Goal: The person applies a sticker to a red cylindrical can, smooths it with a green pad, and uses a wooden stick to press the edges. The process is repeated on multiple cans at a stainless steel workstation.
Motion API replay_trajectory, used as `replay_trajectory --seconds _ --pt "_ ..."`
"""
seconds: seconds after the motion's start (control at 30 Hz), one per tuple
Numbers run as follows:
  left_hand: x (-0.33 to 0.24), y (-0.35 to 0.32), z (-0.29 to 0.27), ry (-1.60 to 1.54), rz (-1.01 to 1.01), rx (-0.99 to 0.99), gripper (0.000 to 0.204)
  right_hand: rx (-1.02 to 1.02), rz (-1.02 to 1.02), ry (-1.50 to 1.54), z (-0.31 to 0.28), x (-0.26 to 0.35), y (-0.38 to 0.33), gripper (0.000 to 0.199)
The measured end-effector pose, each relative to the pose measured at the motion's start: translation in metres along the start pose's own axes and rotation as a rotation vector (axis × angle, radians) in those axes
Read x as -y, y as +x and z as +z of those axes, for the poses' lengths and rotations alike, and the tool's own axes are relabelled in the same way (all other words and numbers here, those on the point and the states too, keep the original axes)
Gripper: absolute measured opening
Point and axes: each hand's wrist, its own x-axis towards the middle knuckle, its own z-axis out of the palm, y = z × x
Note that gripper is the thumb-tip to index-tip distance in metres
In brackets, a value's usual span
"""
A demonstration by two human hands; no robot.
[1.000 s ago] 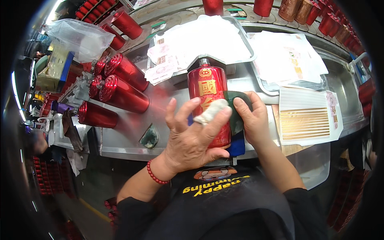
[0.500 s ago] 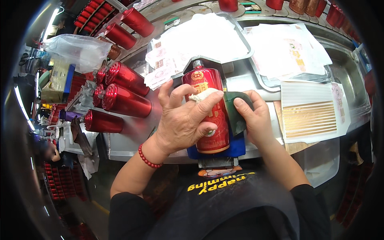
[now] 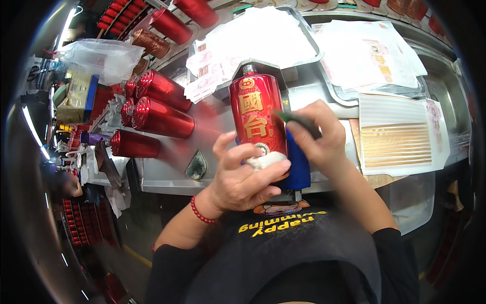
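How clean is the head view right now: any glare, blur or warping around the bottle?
Head view: the red bottle and both hands, left hand and right hand, are sharp; bright glints streak the lying red bottles; fisheye bends the metal tray edges; the rim fades to black.

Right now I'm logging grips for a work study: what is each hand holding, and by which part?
The left hand presses a white cloth pad on the red bottle's lower body. The right hand pinches a dark green pad beside the bottle.
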Motion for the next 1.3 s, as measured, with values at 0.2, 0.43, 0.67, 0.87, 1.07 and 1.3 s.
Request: replay_trajectory --seconds 0.2,0.43,0.67,0.87,1.07,1.3 --pt "-0.010 -0.055 0.045 -0.095 -0.525 -0.274 0.093 0.629 -0.256 0.109 -0.024 0.034 0.017 0.032" --pt "-0.006 -0.052 0.038 0.115 -0.487 -0.183 0.094 0.680 -0.456 0.015 -0.003 0.058 0.009 0.024" --pt "-0.005 -0.052 0.034 -0.024 -0.477 -0.116 0.102 0.518 -0.502 -0.112 -0.002 0.052 -0.008 0.025" --pt "0.031 -0.098 -0.003 0.104 -0.767 -0.158 0.058 0.306 -0.364 -0.320 -0.010 0.044 0.001 0.031" --pt "0.039 -0.154 -0.028 0.256 -0.982 0.137 0.057 0.392 -0.228 -0.208 -0.016 0.052 0.003 0.039" --pt "0.072 -0.162 -0.034 0.365 -0.671 0.002 0.023 0.593 -0.400 -0.144 -0.003 0.065 -0.003 0.030"
